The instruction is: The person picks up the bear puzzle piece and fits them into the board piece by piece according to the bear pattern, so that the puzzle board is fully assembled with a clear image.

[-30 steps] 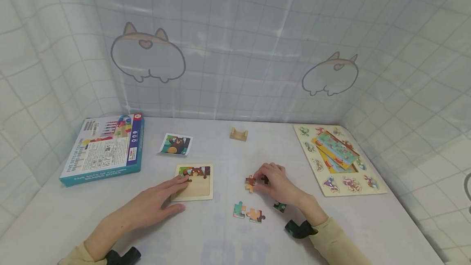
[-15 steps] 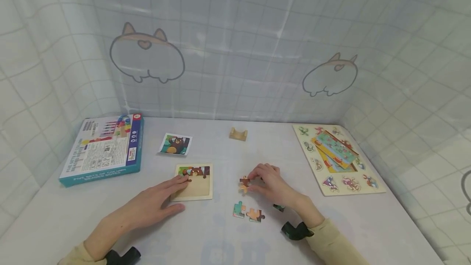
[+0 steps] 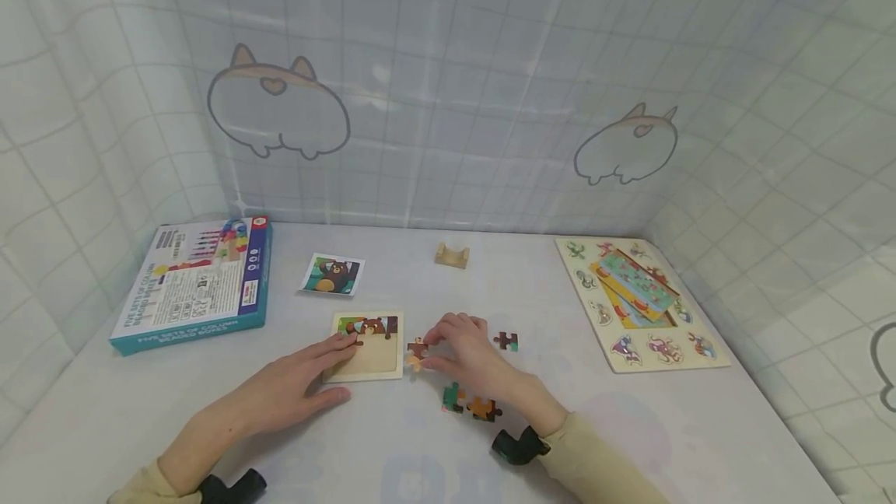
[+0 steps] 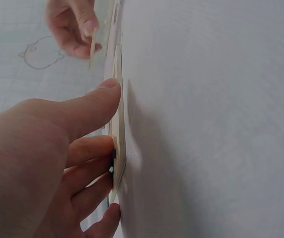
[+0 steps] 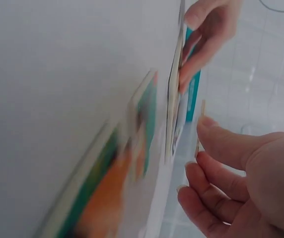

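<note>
My left hand [image 3: 297, 379] lies on the left side of a wooden puzzle tray [image 3: 374, 372], fingers extended over it; the left wrist view shows fingertips on top and the thumb [image 4: 92, 109] at the edge. Pieces forming a bear's head [image 3: 376, 327] fill the tray's top row. Between thumb and fingers my right hand [image 3: 465, 352] pinches a brown and orange puzzle piece [image 3: 417, 350], just right of the tray. In the right wrist view that puzzle piece [image 5: 203, 107] is held edge-on, off the table. Part of it is hidden by the fingers.
A green piece [image 3: 452, 397] and an orange-brown piece [image 3: 483, 409] lie near my right wrist; a dark piece [image 3: 506, 341] lies beyond. Farther back are a bear picture card [image 3: 334, 275], a small wooden stand [image 3: 452, 256], a box [image 3: 192, 278] and an animal puzzle board [image 3: 630, 344].
My right hand has carried the pinched puzzle piece left, close to the tray's right edge, uncovering the dark piece behind it. The left hand has stayed on the tray.
</note>
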{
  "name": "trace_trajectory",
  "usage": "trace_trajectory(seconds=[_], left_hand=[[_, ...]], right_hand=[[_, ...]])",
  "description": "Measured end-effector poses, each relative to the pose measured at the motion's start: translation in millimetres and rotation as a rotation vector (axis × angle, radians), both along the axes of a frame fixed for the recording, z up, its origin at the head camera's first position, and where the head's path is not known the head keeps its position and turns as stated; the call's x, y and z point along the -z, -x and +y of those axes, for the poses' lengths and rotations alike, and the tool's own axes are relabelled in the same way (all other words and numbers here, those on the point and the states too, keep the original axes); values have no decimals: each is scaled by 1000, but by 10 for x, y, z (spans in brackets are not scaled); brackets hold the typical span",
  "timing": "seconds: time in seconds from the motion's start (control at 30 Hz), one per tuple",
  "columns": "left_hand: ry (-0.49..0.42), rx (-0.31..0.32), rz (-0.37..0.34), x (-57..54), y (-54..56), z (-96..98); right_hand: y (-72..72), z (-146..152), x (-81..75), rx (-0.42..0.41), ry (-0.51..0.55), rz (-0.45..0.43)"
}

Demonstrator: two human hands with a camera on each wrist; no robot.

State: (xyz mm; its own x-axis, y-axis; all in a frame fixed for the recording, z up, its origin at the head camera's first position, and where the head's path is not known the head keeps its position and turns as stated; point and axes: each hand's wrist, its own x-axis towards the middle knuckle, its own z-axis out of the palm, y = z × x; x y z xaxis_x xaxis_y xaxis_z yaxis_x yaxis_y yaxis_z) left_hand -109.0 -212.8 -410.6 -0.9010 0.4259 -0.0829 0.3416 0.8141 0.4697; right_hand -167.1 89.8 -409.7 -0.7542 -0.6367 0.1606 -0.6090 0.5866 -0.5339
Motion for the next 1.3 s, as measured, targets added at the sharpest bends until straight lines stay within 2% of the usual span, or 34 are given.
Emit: trace_trajectory(seconds=[0.33,0.6,0.87,1.17,1.3], left_hand=[[-1,13,32,16,-3,-4],[-4,10,16,3,13,7],[13,-8,14,22,14,-2],[9,-43,-29,13,5,1],[-2,-18,-6,17,5,-6]], right_hand=[[74,-467,-13,20,-72,35],[153,-687,-45,23,-85,40],[197,-765,50,38,-121,22],[171,-781,115,33,-157,92],[163,-789,137,33,-166,112]])
